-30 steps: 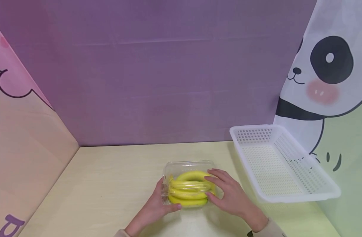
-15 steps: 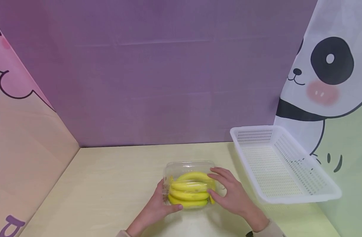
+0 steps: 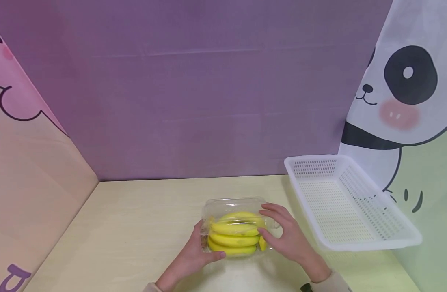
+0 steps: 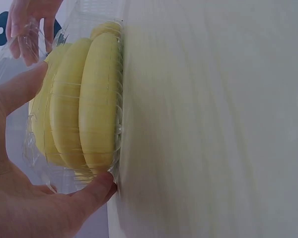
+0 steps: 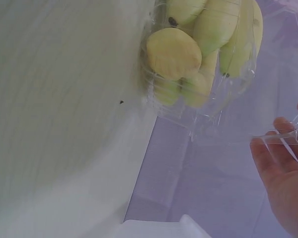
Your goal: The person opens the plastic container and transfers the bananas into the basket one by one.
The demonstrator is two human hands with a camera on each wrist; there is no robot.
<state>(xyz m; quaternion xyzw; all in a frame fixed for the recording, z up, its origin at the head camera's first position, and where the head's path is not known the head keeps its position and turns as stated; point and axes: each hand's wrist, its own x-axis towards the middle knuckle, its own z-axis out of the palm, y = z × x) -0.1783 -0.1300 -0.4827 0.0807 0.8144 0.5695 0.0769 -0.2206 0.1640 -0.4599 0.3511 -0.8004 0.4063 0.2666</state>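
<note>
So, we've got a two-handed hold up close

Biggest first: we're facing a purple backdrop (image 3: 194, 101), with the panda wall (image 3: 409, 75) on the right and the pale table (image 3: 143, 227) below. Over on the right sits the white basket (image 3: 369, 244), set at a slant beside that wall; we reckon that spot leaves both arms their elbow room.

And centre stage, near the person, the clear container (image 3: 232, 206) rests on the table, close enough, we judge, to work without stretching. Inside go the bananas (image 3: 233, 240), lying lengthwise and stacked on one another, probably because the long box suits their length.

Look at the left hand (image 3: 195, 251)! It grips the container's left end, thumb along the near side, fingers curled around the end; we'd call that the anchor, stopping such light plastic from sliding.

Opposite, the right hand (image 3: 287, 235) has its thumb and fingers bent, pinching, as we read it, the right edge of the lid (image 5: 275, 99). That lid looks partly open, and holding it by the edge likely keeps the thin sheet from springing back. Exactly where each fingertip lands through the plastic, we can't tell.

Smallest of all, a dark speck (image 5: 121, 102) on the table; we can't say what it is.
</note>
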